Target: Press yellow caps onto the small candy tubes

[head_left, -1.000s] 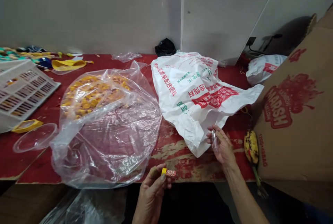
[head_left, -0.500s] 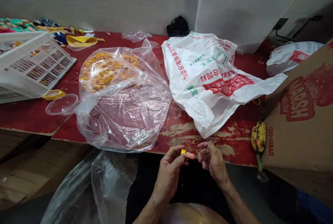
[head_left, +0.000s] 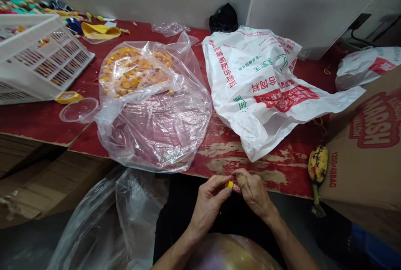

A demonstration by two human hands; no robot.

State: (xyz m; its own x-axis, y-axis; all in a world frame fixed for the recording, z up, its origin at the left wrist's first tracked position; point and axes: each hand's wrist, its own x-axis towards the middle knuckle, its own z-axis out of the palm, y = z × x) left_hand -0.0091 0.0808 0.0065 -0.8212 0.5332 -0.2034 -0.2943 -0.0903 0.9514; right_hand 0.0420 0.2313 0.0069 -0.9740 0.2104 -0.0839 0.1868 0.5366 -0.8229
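Note:
Between thumb and fingers, my left hand (head_left: 209, 201) pinches a small tube (head_left: 235, 187) at its yellow-capped end. The tube's body shows red and white specks. Curled fingers of my right hand (head_left: 254, 192) close round its other end, which they hide. Both hands are over my lap at the front edge of the red worn table (head_left: 219, 156). Beyond them lies a large clear plastic bag (head_left: 156, 136) with many yellow-capped pieces (head_left: 125, 73) inside.
A white printed sack (head_left: 250, 77) lies behind my hands. A banana (head_left: 318, 165) rests against a cardboard box (head_left: 360, 174) on the right. At left are a white basket (head_left: 70, 67), a clear round lid (head_left: 79, 110) and a yellow piece (head_left: 68, 96). Clear plastic sheeting (head_left: 94, 215) hangs below.
My right hand has moved left to meet the tube and its fingers have closed on the far end. My left hand still holds the capped end. The camera view has shifted slightly.

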